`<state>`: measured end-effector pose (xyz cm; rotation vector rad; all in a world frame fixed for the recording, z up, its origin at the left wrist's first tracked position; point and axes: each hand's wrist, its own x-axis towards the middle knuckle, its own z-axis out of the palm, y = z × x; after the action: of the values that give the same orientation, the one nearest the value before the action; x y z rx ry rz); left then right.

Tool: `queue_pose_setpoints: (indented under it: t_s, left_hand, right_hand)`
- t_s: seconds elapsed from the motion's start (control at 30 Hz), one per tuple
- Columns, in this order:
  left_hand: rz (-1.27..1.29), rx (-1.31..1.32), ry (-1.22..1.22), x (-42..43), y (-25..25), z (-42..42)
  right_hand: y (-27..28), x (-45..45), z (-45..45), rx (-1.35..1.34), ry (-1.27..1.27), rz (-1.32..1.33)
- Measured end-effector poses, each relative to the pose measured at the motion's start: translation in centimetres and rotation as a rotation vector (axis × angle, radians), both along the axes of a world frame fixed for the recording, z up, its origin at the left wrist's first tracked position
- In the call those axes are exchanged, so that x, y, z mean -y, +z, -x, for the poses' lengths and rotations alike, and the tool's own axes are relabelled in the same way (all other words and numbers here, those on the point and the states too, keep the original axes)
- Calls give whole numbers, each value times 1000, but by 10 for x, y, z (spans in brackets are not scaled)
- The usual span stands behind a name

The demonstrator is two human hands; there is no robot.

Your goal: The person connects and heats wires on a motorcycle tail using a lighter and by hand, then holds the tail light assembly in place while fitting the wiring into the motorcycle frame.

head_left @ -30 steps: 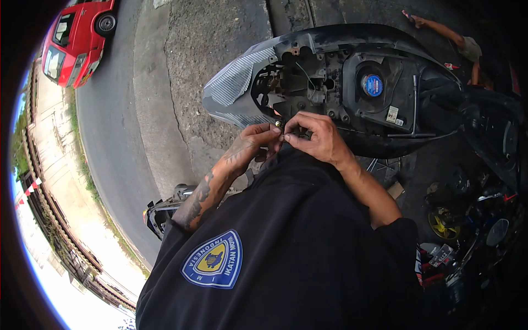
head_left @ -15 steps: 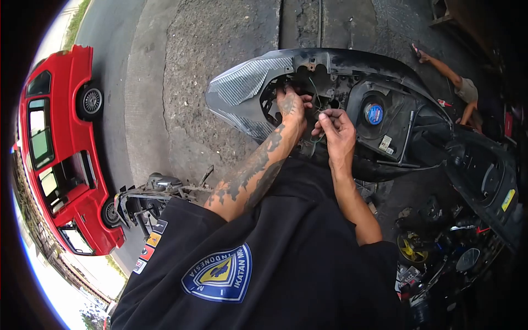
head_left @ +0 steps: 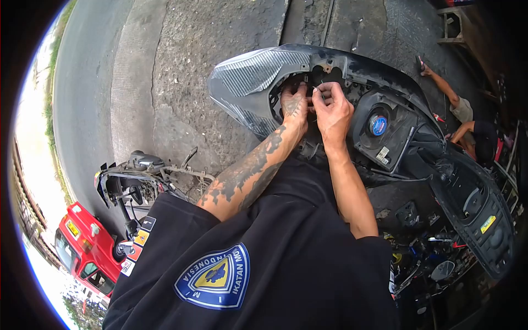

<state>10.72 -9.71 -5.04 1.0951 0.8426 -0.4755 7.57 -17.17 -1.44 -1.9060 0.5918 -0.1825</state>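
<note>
The tail of a motorcycle body with grey ribbed panels (head_left: 250, 74) lies before me, its inner frame uncovered. My left hand (head_left: 294, 107), on the tattooed arm, reaches into the opening behind the tail panel, fingers bent around something too small to make out. Beside it, my right hand (head_left: 333, 110) is pinched close to the left fingertips, with a thin piece like a wire end at its fingers. Right of my hands are a blue round cap (head_left: 378, 125) and a T-shaped wrench (head_left: 405, 146) resting on the body.
A raised black seat (head_left: 476, 209) is at the right. Another person (head_left: 465, 113) crouches at the upper right. A partly stripped motorcycle (head_left: 148, 176) stands at the left, with a red vehicle (head_left: 91, 247) behind it. More motorcycle parts (head_left: 434, 264) lie at the lower right.
Both hands have gone from in front of the body into the tail opening, the right hand moving up beside the left. The view has shifted, and the red vehicle now shows lower at the left.
</note>
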Motion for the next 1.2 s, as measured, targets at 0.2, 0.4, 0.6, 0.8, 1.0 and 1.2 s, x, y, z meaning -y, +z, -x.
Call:
queue_pose_setpoints:
  t_s: [0.2, 0.4, 0.6, 0.8, 1.0, 1.2]
  left_hand:
    - [-48, 39, 8, 2, -6, 5]
    - [-66, 124, 43, 4, -7, 6]
    - [-81, 182, 1, 3, -17, 8]
    - [-125, 174, 24, 5, -14, 8]
    - [-149, 196, 20, 5, -17, 8]
    - [-160, 193, -7, 5, -15, 7]
  right_hand:
    - [-8, 3, -12, -59, 90, 211]
    - [-10, 4, -16, -104, 123, 290]
    - [-11, 3, -19, -80, 144, 359]
    - [-12, 3, -20, -65, 172, 409]
    - [-13, 4, -21, -78, 192, 413]
    - [-10, 3, -22, -90, 195, 433]
